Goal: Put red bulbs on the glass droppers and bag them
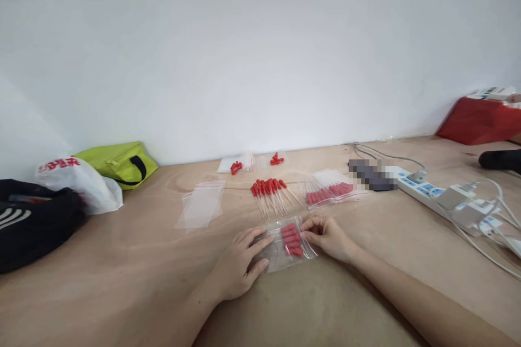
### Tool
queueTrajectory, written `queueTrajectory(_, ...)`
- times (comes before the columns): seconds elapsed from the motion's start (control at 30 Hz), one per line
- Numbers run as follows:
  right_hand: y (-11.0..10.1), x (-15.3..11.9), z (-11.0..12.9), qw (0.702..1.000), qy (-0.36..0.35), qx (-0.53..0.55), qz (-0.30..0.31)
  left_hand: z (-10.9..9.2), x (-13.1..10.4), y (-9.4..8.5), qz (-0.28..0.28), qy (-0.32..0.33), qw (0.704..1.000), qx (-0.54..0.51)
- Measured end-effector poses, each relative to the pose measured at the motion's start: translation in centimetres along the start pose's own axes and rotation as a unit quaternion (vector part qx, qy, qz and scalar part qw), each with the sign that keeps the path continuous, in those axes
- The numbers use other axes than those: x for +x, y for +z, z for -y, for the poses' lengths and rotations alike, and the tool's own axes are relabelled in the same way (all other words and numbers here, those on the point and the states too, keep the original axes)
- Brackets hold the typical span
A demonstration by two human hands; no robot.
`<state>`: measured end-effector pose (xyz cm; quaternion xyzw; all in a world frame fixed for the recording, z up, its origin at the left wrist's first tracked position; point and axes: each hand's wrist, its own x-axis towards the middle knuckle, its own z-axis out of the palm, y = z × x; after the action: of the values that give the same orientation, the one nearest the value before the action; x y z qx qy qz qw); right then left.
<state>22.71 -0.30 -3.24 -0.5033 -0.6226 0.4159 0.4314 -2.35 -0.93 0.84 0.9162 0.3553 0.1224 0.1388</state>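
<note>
A clear zip bag [273, 261] lies flat in front of me with several red-bulbed droppers inside, their red ends toward the right. My left hand [244, 260] rests on the bag's left part, fingers stretched out and apart. At the bag's upper right edge, by the zip strip, my right hand [328, 236] pinches the plastic between thumb and forefinger. Just beyond, several loose droppers [268, 190] with red bulbs and thin pale stems lie in a fan. To their right are filled zip bags [329, 192], and to the left flat, unfilled zip bags [201, 203].
Loose red bulbs [236, 167] lie on plastic bags near the wall. A power strip [419, 184] with chargers and cables runs along the right, beside a dark, blurred-out object [366, 173]. A lime-green bag [118, 162], a white plastic bag [81, 184] and a black bag [36, 222] sit left.
</note>
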Motion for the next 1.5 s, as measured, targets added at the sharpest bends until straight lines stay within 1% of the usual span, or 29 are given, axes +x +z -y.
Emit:
queueTrajectory(0.07,-0.1,0.1,0.1,1.000,0.009,-0.015,-0.009,0.0,0.0,0.0,-0.004,0.002,1.000,-0.002)
queueTrajectory(0.27,0.6,-0.1,0.9,0.996,-0.036,-0.077,0.010,0.0,0.0,0.1,-0.015,0.003,1.000,-0.003)
queueTrajectory(0.4,0.3,0.0,0.6,0.997,-0.013,-0.073,-0.003,0.1,-0.1,-0.1,-0.003,0.003,1.000,-0.012)
queueTrajectory(0.47,0.0,0.1,0.4,0.997,-0.013,-0.073,-0.017,0.7,-0.3,-0.4,0.014,0.012,1.000,-0.018)
queueTrajectory(0.53,-0.3,0.1,0.2,0.996,-0.023,-0.087,-0.029,1.8,-0.6,-0.9,0.031,0.032,0.999,-0.019)
queueTrajectory(0.6,-0.5,0.1,0.3,0.993,-0.033,-0.104,-0.035,3.0,-0.9,-1.4,0.024,0.052,0.998,-0.005)
queueTrajectory(0.63,-0.5,0.0,0.3,0.992,-0.036,-0.113,-0.036,3.5,-1.0,-1.6,0.002,0.058,0.998,0.011)
queueTrajectory(0.67,-0.4,0.0,0.5,0.991,-0.040,-0.120,-0.036,3.8,-1.0,-1.8,-0.033,0.055,0.997,0.032)
queueTrajectory(0.7,-0.4,-0.1,0.6,0.990,-0.043,-0.128,-0.035,3.9,-0.9,-1.8,-0.080,0.041,0.995,0.052)
queueTrajectory(0.77,-0.3,-0.2,0.9,0.988,-0.048,-0.142,-0.034,3.1,-0.6,-1.6,-0.175,-0.003,0.982,0.075)
queueTrajectory(0.8,-0.3,-0.2,1.0,0.987,-0.048,-0.148,-0.033,2.3,-0.4,-1.2,-0.205,-0.020,0.976,0.073)
queueTrajectory(0.83,-0.2,-0.2,1.1,0.987,-0.046,-0.153,-0.033,1.3,-0.1,-0.8,-0.204,-0.033,0.976,0.064)
queueTrajectory(0.9,-0.3,-0.2,1.2,0.986,-0.041,-0.161,-0.033,-0.9,0.6,0.2,-0.167,-0.033,0.984,0.058)
queueTrajectory(0.97,-0.3,-0.2,1.2,0.985,-0.041,-0.164,-0.034,-3.0,1.4,1.0,-0.108,-0.043,0.991,0.064)
queueTrajectory(1.03,-0.3,-0.2,1.1,0.984,-0.046,-0.167,-0.032,-4.4,2.0,1.5,-0.073,-0.071,0.991,0.082)
queueTrajectory(1.1,-0.4,-0.3,1.0,0.984,-0.050,-0.171,-0.029,-5.0,2.3,1.6,-0.054,-0.087,0.990,0.093)
queueTrajectory(1.2,-0.4,-0.3,0.9,0.983,-0.054,-0.174,-0.023,-4.6,1.5,1.0,-0.039,-0.075,0.992,0.094)
queueTrajectory(1.3,-0.4,-0.3,0.8,0.982,-0.054,-0.179,-0.023,-3.1,-0.2,0.0,-0.021,-0.042,0.994,0.102)
queueTrajectory(1.4,-0.4,-0.3,0.7,0.981,-0.049,-0.185,-0.021,-0.9,-1.8,-1.1,0.010,-0.019,0.991,0.133)
queueTrajectory(1.5,-0.4,-0.3,0.7,0.981,-0.052,-0.188,-0.017,2.0,-2.1,-2.0,0.030,-0.009,0.987,0.157)
